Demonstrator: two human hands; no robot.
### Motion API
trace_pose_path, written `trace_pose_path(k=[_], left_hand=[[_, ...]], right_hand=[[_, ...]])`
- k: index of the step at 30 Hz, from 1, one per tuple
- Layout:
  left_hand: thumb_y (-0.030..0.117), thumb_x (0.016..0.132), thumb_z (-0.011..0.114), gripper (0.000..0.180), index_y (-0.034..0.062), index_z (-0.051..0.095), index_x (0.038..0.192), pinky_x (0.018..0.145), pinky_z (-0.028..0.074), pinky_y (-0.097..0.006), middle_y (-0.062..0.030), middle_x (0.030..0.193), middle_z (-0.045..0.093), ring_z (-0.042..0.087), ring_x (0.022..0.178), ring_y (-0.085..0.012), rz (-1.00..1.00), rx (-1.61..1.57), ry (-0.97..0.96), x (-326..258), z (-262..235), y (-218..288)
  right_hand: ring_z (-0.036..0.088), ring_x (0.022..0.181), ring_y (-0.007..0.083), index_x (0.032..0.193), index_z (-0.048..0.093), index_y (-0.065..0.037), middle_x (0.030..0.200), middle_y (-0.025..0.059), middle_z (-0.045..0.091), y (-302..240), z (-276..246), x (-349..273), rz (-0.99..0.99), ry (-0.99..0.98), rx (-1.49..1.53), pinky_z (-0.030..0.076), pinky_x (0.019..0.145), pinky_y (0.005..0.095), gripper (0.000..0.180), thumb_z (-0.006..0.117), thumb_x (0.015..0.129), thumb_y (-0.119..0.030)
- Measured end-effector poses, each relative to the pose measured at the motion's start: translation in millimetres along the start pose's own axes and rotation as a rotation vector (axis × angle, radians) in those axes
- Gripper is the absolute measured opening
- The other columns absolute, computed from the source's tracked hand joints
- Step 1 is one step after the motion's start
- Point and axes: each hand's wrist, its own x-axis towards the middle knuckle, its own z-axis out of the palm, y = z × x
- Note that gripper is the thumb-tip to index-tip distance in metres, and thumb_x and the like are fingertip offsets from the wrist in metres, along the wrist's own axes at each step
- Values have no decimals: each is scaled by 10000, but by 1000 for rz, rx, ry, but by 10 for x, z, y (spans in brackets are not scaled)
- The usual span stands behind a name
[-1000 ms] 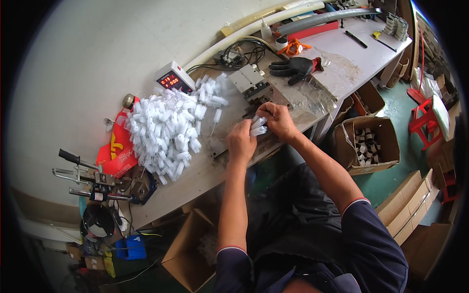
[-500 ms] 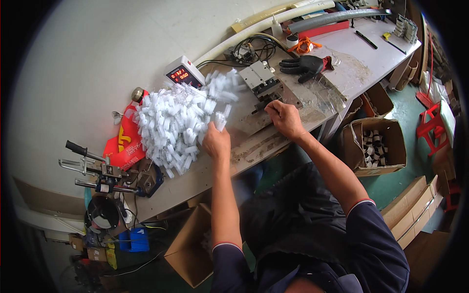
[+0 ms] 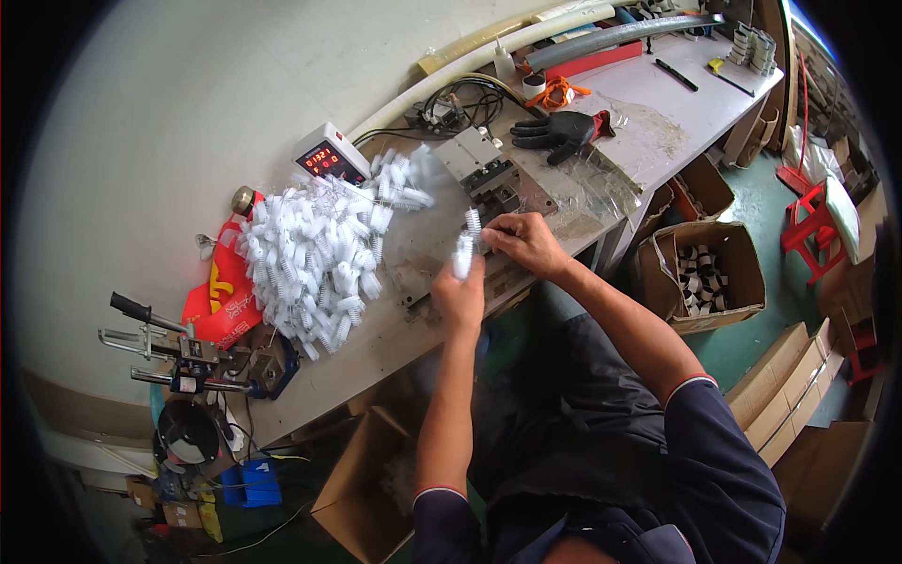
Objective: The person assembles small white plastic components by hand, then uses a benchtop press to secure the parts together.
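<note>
My left hand (image 3: 459, 293) is closed round a few white spring-like pieces (image 3: 464, 252), which stick up past the fingers and are partly smeared by motion. Close to their right side is my right hand (image 3: 528, 242), its thumb and fingertips pinched together; whatever they hold, if anything, is too small to make out. Just beyond both hands stands a small metal press fixture (image 3: 484, 164) on a base plate. To the left a large heap of the same white spring-like pieces (image 3: 315, 254) lies on the workbench (image 3: 371, 343).
Behind the heap sits a counter box with red digits (image 3: 332, 155). A black work glove (image 3: 562, 133) lies right of the fixture. A lever clamp tool (image 3: 202, 352) stands at the bench's left end. Open cardboard boxes (image 3: 742, 315) stand on the floor to the right.
My left hand has moved right, away from the heap, carrying the white pieces to my right hand. My right hand has drawn back from the fixture. The whole view has shifted slightly.
</note>
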Motion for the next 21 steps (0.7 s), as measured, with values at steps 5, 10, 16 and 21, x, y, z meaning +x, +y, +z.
trace_pose_path(k=[5, 10, 16, 21], left_hand=[[228, 934, 744, 260, -23, 741, 1003, 738, 528, -404, -188, 827, 735, 708, 754, -257, 105, -54, -8, -60, 190, 55], [243, 946, 744, 272, -27, 735, 977, 720, 527, -416, -203, 812, 727, 710, 731, -255, 231, 55, -38, -94, 162, 198], [232, 976, 728, 253, -21, 741, 974, 730, 500, -330, -36, 812, 697, 605, 778, -112, 172, -26, 118, 205, -18, 254], [216, 951, 717, 172, 47, 691, 936, 668, 521, -451, -178, 793, 702, 696, 731, -379, 319, 251, 348, 618, -75, -52]], right_hand=[[634, 760, 80, 944, 747, 52, 810, 35, 710, -7, 42, -127, 117, -74, 279, 504, 684, 271, 274, 720, 982, -218], [631, 666, 99, 851, 743, 56, 729, 31, 703, -86, 4, -95, 319, 30, 265, 502, 612, 281, 223, 727, 900, -160], [717, 711, 335, 833, 768, -41, 764, 207, 716, -45, -98, 24, 356, 86, -270, 557, 698, 457, 244, 648, 820, -253], [695, 924, 445, 865, 745, -40, 906, 237, 727, -27, -43, 141, 331, 98, -623, 548, 815, 533, 301, 623, 854, -314]])
